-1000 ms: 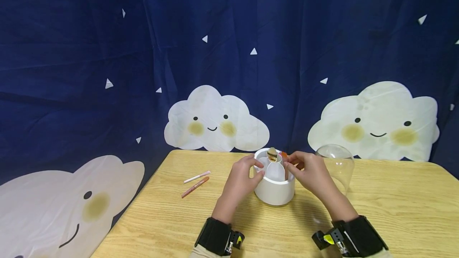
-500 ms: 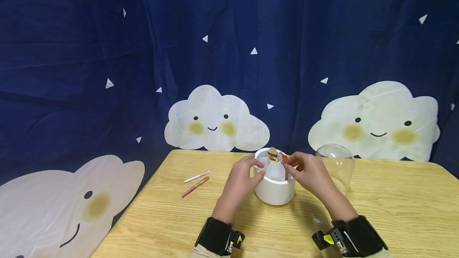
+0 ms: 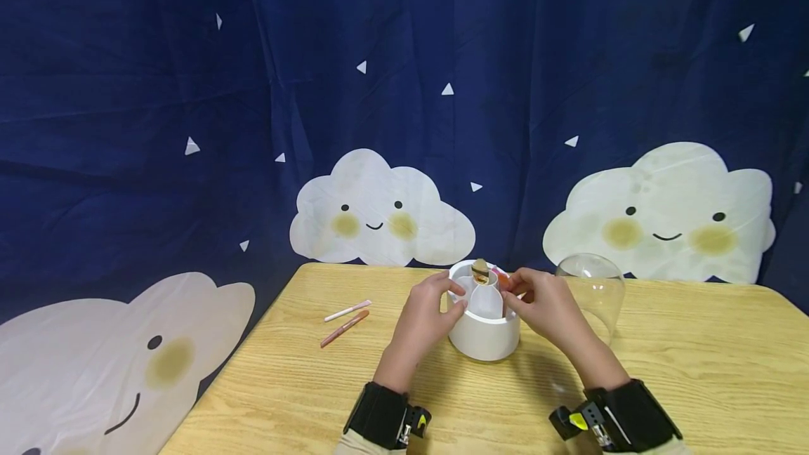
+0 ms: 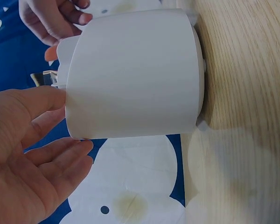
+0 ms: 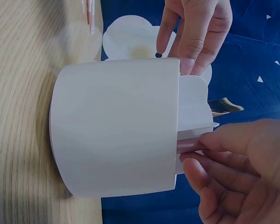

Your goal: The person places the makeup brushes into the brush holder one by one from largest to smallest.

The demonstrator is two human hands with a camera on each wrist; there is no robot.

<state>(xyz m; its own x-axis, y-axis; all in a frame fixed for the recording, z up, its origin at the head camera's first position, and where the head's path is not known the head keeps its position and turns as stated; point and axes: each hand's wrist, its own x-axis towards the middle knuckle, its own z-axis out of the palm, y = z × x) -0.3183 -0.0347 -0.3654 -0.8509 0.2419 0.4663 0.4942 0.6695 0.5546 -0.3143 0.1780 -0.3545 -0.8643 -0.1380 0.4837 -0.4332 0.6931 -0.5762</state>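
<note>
A round white brush holder [image 3: 484,340] with dividers stands on the table. At its left rim my left hand [image 3: 430,307] grips with thumb and fingers. A brush [image 3: 480,272] with a gold band and tan bristles stands in its middle. My right hand [image 3: 548,302], over the right rim, pinches a slim pink makeup brush [image 5: 189,145] that stands in a right-hand compartment. Its orange top [image 3: 502,279] shows beside the fingertips; its lower end is hidden by the holder wall. In the left wrist view, the holder's smooth wall [image 4: 135,74] fills the middle.
Left on the wooden table [image 3: 284,399] lie a white stick with a pink tip [image 3: 347,311] and a pinkish-brown stick with an orange tip [image 3: 344,329]. Behind my right hand stands a clear dome [image 3: 597,290]. A dark blue curtain [image 3: 404,111] hangs at the back.
The orange top of the makeup brush has sunk lower and leaned slightly right beside my right fingertips. My left hand and the holder have stayed in place.
</note>
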